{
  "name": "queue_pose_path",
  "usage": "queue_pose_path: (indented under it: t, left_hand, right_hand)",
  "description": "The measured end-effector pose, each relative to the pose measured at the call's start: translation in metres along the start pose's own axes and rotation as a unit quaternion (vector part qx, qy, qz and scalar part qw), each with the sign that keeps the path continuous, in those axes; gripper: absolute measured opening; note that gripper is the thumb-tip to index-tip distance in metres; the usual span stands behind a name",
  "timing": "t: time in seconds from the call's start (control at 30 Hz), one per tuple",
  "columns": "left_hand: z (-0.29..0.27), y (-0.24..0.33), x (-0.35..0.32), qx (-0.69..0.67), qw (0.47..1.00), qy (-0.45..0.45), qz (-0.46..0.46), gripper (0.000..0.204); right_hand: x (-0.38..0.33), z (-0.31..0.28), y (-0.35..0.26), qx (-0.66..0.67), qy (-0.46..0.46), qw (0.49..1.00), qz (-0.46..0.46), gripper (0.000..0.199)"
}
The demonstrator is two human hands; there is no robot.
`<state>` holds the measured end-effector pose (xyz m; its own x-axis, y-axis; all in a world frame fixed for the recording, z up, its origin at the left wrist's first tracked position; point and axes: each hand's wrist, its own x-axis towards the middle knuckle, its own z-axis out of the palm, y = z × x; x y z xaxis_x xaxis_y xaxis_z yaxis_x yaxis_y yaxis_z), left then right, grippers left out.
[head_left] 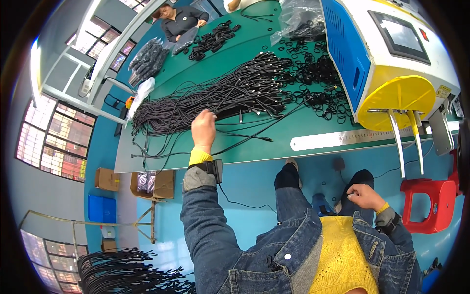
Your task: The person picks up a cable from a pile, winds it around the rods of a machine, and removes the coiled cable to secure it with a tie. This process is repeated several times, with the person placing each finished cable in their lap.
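My left hand (203,128) reaches out over the green table (303,128) and rests on the near edge of a big bundle of black cables (215,95), fingers curled down among the strands. My right hand (363,196) lies low on my right knee, fingers loosely bent, holding nothing that I can see. Several loose black cables (245,134) trail from the bundle toward the table's front edge. Both wrists wear black bands.
A blue, white and yellow machine (391,63) with two metal prongs stands at the right. Black rubber rings (318,78) litter the table beside it. A metal ruler (342,138) runs along the front edge. Another person (182,20) sits at the far end. A red stool (431,203) stands at right.
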<state>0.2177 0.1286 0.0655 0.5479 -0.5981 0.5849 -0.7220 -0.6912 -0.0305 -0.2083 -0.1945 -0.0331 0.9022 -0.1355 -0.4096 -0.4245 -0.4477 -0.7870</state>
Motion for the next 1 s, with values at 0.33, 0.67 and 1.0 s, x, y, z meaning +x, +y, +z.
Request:
queue_pose_path:
  t: [0.33,0.67,1.0]
  left_hand:
    - [-0.072,0.015,-0.006,0.079,0.974,0.212,0.027,0.022]
    - [-0.143,0.26,-0.062,-0.267,0.915,0.019,0.303,0.015]
    - [-0.112,0.333,-0.069,-0.415,0.844,-0.181,0.288,0.014]
  right_hand:
    - [-0.021,-0.003,0.03,-0.086,0.039,0.992,-0.082,0.031]
    - [-0.091,-0.024,-0.038,0.096,0.256,0.955,-0.113,0.042]
    - [-0.185,-0.059,-0.034,0.361,0.345,0.839,-0.215,0.04]
